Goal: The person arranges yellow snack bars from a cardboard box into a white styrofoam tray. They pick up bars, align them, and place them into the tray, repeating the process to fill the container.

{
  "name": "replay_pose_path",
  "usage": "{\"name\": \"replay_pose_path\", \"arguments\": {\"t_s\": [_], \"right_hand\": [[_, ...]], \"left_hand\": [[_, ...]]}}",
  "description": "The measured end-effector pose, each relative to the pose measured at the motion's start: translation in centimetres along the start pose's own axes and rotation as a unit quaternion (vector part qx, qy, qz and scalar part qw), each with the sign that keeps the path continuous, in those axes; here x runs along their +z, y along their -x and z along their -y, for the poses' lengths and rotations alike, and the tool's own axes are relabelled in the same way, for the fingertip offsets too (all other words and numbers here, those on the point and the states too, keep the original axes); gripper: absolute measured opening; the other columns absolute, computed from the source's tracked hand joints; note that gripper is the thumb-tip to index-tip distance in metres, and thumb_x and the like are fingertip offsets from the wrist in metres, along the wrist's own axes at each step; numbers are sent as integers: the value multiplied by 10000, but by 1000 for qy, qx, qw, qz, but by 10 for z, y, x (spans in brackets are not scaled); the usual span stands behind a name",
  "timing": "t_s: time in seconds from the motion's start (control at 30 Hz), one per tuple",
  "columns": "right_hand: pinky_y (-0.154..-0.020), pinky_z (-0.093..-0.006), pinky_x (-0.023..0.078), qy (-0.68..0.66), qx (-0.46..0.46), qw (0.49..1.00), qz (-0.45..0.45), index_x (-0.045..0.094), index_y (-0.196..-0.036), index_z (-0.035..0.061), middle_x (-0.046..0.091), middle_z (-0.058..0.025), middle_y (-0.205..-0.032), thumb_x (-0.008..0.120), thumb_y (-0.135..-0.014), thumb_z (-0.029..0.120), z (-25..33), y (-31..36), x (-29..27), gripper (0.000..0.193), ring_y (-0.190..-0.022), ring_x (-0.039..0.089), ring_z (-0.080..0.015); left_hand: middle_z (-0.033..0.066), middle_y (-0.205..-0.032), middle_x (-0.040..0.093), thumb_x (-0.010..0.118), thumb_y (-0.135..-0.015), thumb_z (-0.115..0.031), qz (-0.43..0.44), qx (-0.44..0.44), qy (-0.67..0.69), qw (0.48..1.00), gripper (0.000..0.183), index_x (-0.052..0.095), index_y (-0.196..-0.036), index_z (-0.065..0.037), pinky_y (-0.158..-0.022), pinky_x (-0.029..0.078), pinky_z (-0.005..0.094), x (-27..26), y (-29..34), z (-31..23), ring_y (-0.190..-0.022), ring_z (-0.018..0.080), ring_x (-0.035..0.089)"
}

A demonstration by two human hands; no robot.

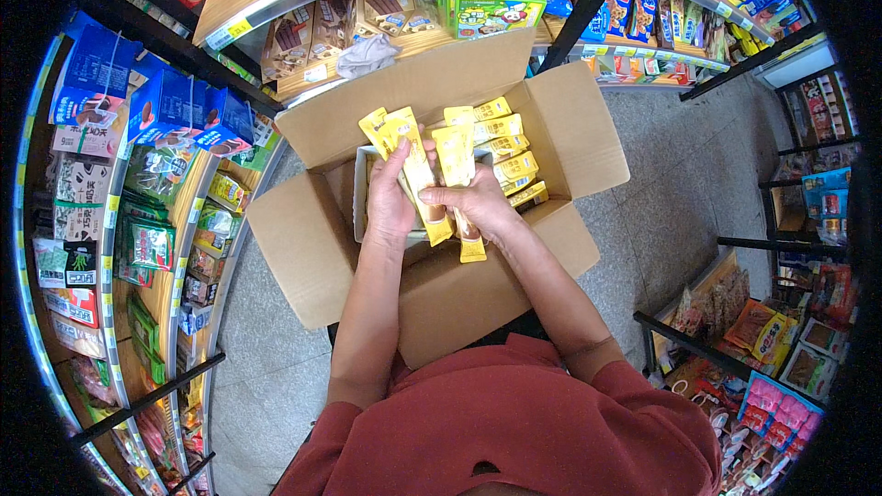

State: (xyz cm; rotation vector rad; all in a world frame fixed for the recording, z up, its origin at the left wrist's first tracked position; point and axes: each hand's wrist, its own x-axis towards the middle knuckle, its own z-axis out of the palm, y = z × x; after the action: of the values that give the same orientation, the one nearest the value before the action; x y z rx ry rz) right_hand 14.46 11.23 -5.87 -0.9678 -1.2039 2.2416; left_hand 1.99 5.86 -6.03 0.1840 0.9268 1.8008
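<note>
Over an open cardboard box (312, 129), my left hand (392, 197) is closed around long, slim yellow snack packets (415, 161), with its thumb lying along them. My right hand (478, 202) grips more of the same yellow snack packets (453, 158), its thumb pointing left across to the left bunch. The two bunches stand side by side, lower ends tilted toward me. Beneath my hands is a smaller pale carton (360, 202) inside the box; its contents are mostly hidden. Several more yellow packets (514, 168) lie in a row on the box's right side.
The box flaps (299, 253) spread outward on all sides. Curved snack shelves (175, 248) stand at left, and another shelf (413, 28) with a crumpled grey cloth (367, 55) runs behind the box. Racks with black rails (707, 354) stand at right, beyond the grey floor (643, 174).
</note>
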Motion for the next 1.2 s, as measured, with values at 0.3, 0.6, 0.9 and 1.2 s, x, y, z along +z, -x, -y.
{"name": "replay_pose_path", "arguments": {"t_s": [0.3,0.6,0.9,1.2], "right_hand": [[-572,-243,477,-8,-18,1000,-22,609,-1044,49,651,-22,-875,764,-733,69,-5,0,1,348,-692,588,-87],[-653,-260,513,-67,7,996,-56,607,-1060,25,662,-59,-939,748,-772,82,-9,-6,-4,325,-787,632,-119],[-771,-283,525,-101,-57,993,-7,592,-1103,24,659,-68,-1021,716,-801,72,-12,-10,-9,330,-875,638,-144],[-741,-319,546,-187,-58,980,-28,585,-1097,27,670,-93,-958,636,-871,125,-3,-8,-7,252,-815,657,-179]], "left_hand": [[95,-956,669,692,-829,-121,-48,13,-24,998,257,613,-1044,-5,-718,552,325,5,1,6,-823,180,657],[82,-913,670,736,-782,-93,-48,-16,-32,998,237,626,-979,-22,-657,549,304,0,0,7,-768,167,656],[65,-922,669,756,-770,-127,-44,-49,-46,997,242,639,-964,-43,-660,542,293,1,0,12,-772,148,649],[-10,-767,529,562,-897,-420,9,-31,-41,999,408,602,-1018,-32,-677,412,243,-3,-6,10,-697,101,477]]}}
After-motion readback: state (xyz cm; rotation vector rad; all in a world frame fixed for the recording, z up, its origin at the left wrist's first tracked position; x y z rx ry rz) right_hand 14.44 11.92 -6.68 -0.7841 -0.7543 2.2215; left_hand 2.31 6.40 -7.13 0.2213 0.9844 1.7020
